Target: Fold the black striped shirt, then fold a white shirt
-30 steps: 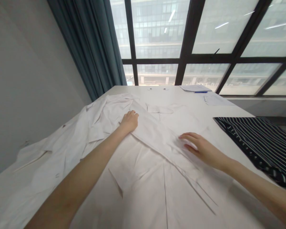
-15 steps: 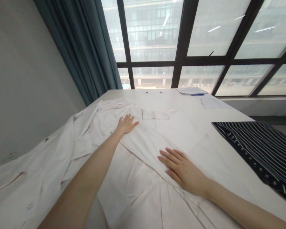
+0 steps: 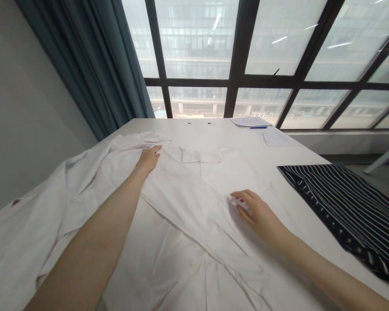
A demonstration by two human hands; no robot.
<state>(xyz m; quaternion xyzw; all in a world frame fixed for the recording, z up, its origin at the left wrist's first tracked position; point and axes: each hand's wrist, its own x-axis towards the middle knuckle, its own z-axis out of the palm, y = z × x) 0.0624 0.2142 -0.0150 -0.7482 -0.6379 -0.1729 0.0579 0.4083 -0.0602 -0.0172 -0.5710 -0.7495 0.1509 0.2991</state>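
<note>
A white shirt (image 3: 181, 203) lies spread on the white table, its collar (image 3: 201, 156) toward the far end. One folded-over strip of its cloth runs diagonally across the body. At the shoulder left of the collar, my left hand (image 3: 149, 159) has its fingers drawn together on the fabric, pinching it. My right hand (image 3: 254, 211) hovers just over the right side of the shirt, fingers loosely bent and thumb apart, with nothing in it. More rumpled white cloth (image 3: 84, 181) spreads along the left side, partly covered by my left forearm.
A black-and-white striped garment (image 3: 346, 207) lies at the right edge of the table (image 3: 162, 125). Papers (image 3: 251, 122) and a blue pen (image 3: 258, 127) rest at the far end. Beyond are a blue curtain (image 3: 94, 56) and a dark-framed window (image 3: 236, 52).
My left hand went from flat with spread fingers to a pinch at the shoulder. My right hand rose off the cloth, moved slightly right and bent its fingers. The view turned slightly right.
</note>
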